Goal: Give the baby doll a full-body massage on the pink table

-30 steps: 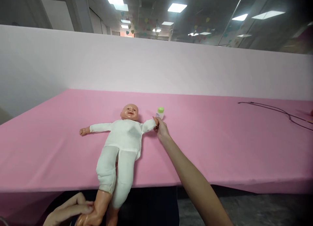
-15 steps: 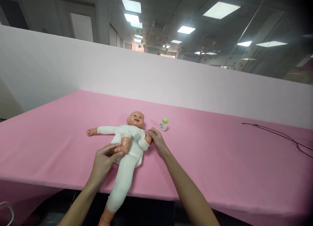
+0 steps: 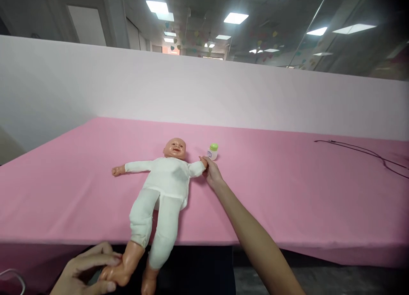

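Note:
A baby doll (image 3: 168, 176) with a white cloth body lies on its back on the pink-covered table, its legs hanging past the front edge. My left hand (image 3: 91, 267) grips the doll's foot on the left side of the picture, fingers above and thumb below, beyond the table's edge. The doll's hand on the right side is pinched in my right hand (image 3: 211, 170), with that doll arm stretched outward. Just behind my right hand stands a small clear jar (image 3: 212, 152) with a green lid. The doll's other arm lies stretched out to the left, untouched.
A pink cloth (image 3: 271, 193) covers the table. Thin black cables (image 3: 361, 149) lie at the right. A white partition (image 3: 204, 93) runs along the back. A white curved cable or handle (image 3: 15, 276) shows at the lower left.
My left hand has drawn the doll's bent leg down and straight, past the table edge. My right hand has pulled the doll's arm outward from its chest. The view has shifted slightly.

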Demonstrator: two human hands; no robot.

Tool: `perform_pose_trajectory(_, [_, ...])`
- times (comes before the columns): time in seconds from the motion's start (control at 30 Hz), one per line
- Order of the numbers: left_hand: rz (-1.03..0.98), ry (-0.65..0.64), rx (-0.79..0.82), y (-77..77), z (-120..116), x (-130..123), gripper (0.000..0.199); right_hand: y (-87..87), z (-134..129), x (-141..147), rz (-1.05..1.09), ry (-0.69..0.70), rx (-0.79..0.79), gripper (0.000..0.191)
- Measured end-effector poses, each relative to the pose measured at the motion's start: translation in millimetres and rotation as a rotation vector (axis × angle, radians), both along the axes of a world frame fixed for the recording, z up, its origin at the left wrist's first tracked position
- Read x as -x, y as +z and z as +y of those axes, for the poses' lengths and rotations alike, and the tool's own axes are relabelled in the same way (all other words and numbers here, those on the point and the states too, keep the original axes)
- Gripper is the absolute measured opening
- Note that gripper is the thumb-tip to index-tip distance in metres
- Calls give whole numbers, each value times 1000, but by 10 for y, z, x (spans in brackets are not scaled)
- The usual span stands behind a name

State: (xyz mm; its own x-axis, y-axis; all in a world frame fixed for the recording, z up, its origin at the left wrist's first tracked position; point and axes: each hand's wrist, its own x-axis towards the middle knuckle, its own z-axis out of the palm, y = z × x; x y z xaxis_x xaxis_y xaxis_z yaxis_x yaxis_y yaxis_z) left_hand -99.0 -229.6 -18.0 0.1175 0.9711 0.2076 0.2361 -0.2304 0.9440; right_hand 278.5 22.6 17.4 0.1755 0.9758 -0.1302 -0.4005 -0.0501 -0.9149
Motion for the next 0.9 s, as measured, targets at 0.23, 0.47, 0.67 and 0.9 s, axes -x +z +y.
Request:
perform_pose_trajectory(0.23, [-308, 289, -22, 412, 749, -496, 36, 93, -210, 89, -158, 270, -188, 46])
perform_pose_trajectory(0.47, [-424, 190, 122, 497, 1166, -921, 48, 143, -246, 100, -295, 322, -273, 49])
perform_pose_trajectory(0.67, [-433, 102, 55, 10, 494, -375, 31, 111, -101, 35, -47, 53, -124, 37])
perform_pose_trajectory(0.9, [-261, 53, 74, -199, 222, 100, 27, 6, -3, -14, 0, -48, 33, 33])
